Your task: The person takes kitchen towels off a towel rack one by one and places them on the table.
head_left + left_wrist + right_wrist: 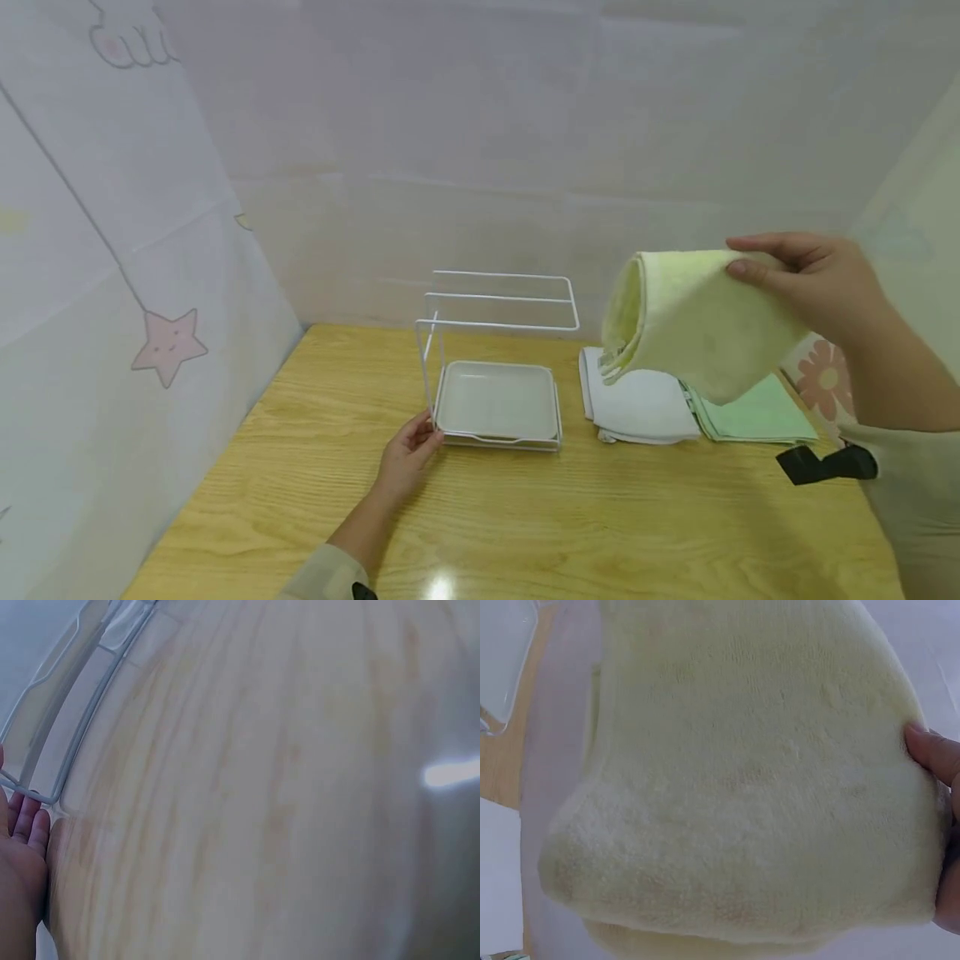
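My right hand (832, 279) pinches a folded pale yellow towel (697, 321) by its upper edge and holds it in the air. The towel hangs folded over, its left end gaping; in the right wrist view the towel (742, 787) fills most of the picture, with the thumb on its right edge. At the front left corner of a white wire rack (498, 325), my left hand (408, 454) grips the frame low down, thumb in front. The left wrist view shows the fingers beneath the rack's wire corner (56, 796). A shallow off-white tray (495, 400) sits in the rack's base.
A folded white towel (645, 408) lies on the wooden table (600, 517) right of the rack. Beside it is a folded green towel (765, 412). Fabric-like walls (480, 167) with printed figures stand behind and at both sides.
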Demonstrator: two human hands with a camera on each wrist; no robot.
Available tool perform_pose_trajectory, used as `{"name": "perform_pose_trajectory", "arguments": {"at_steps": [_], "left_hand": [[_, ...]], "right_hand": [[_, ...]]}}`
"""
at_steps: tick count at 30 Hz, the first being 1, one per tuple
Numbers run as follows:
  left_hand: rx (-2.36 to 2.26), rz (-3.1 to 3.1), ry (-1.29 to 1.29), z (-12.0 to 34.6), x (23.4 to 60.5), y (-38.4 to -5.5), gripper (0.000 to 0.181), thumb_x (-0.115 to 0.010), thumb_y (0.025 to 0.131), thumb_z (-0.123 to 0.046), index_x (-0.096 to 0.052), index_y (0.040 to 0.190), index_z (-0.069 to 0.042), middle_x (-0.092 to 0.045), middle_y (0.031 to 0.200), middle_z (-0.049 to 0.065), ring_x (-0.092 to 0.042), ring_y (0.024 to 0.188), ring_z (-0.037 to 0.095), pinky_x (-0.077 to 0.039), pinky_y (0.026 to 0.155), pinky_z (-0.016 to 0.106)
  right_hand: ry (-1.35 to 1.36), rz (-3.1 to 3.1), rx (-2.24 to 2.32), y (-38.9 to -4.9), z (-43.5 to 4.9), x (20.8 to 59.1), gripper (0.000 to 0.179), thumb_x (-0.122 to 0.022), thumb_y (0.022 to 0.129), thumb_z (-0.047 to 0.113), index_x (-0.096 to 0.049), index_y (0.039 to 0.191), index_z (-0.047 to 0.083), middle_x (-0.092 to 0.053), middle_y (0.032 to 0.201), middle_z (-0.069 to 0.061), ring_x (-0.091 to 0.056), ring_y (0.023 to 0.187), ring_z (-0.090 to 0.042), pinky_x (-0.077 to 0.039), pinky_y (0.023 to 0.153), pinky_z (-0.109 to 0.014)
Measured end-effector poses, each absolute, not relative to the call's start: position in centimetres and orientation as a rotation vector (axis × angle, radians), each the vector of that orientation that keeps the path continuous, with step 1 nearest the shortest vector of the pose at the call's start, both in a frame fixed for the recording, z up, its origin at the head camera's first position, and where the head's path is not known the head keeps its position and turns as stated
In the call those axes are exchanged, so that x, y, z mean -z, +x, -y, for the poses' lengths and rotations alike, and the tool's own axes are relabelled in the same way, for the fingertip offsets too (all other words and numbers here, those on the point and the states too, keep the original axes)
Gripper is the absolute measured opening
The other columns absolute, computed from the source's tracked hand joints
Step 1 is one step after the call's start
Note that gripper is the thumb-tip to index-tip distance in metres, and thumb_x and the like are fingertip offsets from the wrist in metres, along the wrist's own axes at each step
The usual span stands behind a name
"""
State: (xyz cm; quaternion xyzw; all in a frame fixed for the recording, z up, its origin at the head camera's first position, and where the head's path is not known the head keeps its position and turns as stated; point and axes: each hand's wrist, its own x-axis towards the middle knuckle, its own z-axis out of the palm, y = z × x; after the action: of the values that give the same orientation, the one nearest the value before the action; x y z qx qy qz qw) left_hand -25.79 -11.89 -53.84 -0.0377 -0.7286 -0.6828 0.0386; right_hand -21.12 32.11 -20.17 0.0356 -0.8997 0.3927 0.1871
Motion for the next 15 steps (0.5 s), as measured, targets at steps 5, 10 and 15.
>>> {"name": "perform_pose_trajectory", "arguments": {"at_steps": [5, 10, 15], "left_hand": [[2.120, 2.221, -0.109, 11.9, 53.6, -25.6, 0.050, -0.066, 0.093, -0.006, -0.049, 0.139, 0.002, -0.059, 0.122, 0.028, -0.057, 0.092, 0.001, -0.051, 0.081, 0.011], [2.116, 2.225, -0.113, 11.9, 53.7, -25.6, 0.051, -0.066, 0.093, -0.007, -0.049, 0.140, 0.002, -0.059, 0.123, 0.027, -0.057, 0.093, 0.001, -0.051, 0.081, 0.012], [2.091, 2.231, -0.123, 12.0, 53.9, -25.6, 0.050, -0.066, 0.093, -0.008, -0.050, 0.139, 0.002, -0.060, 0.121, 0.027, -0.058, 0.094, 0.004, -0.052, 0.081, 0.012]], "right_hand": [[0.089, 2.620, -1.081, -20.2, -32.7, 22.2, 0.027, -0.073, 0.089, 0.030, -0.072, 0.116, 0.034, -0.065, 0.082, 0.034, -0.062, 0.065, 0.001, -0.050, 0.055, -0.019], [0.116, 2.682, -1.107, -19.3, -33.5, 24.8, 0.029, -0.071, 0.091, 0.031, -0.071, 0.119, 0.030, -0.067, 0.086, 0.032, -0.061, 0.074, 0.006, -0.051, 0.075, -0.017], [0.181, 2.725, -1.072, -18.5, -34.1, 27.5, 0.029, -0.068, 0.093, 0.030, -0.070, 0.122, 0.026, -0.059, 0.093, 0.043, -0.049, 0.088, 0.022, -0.023, 0.117, -0.027]]}}
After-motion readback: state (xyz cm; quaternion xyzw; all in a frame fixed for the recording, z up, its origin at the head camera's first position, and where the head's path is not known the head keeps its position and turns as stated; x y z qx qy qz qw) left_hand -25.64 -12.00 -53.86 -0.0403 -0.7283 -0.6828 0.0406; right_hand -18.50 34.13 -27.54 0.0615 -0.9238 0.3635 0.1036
